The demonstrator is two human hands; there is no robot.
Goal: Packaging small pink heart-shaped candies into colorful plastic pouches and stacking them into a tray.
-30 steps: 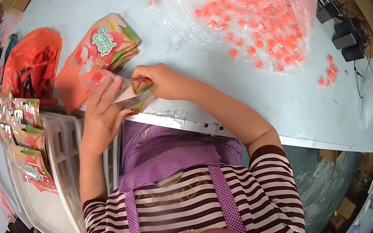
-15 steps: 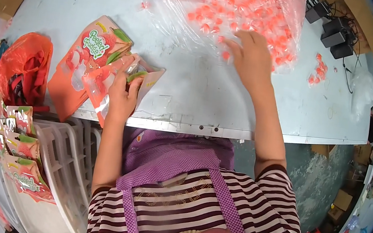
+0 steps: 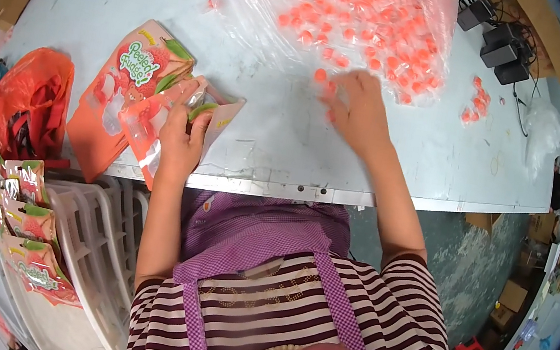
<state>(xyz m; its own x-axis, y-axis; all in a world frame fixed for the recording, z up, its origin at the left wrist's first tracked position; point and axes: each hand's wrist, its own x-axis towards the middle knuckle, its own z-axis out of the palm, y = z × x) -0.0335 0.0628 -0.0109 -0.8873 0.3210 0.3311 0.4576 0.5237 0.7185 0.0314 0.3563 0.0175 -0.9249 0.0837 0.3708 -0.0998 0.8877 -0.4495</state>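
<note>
My left hand (image 3: 181,141) grips a pink printed pouch (image 3: 143,125), its mouth spread apart at the top with the silvery inside showing. Beneath and beside it lies a stack of flat pouches (image 3: 121,66) of the same print. My right hand (image 3: 360,111) is closed around a few small wrapped red-and-white candies (image 3: 321,76), which show at its fingertips, partly blurred. It is just on the near side of a large clear plastic bag (image 3: 261,18), whose heap of wrapped candies (image 3: 383,34) spreads over the table.
Several filled pouches (image 3: 35,261) stand in a white plastic crate (image 3: 93,219) at lower left. A red plastic bag (image 3: 33,92) is at the table's left edge. Black power adapters (image 3: 499,48), a few loose candies (image 3: 477,102) and crumpled clear plastic (image 3: 544,136) lie on the right.
My right hand has drawn back from the candy heap, nearer and slightly left, with candies now at its fingertips. My left hand stays on the pouch.
</note>
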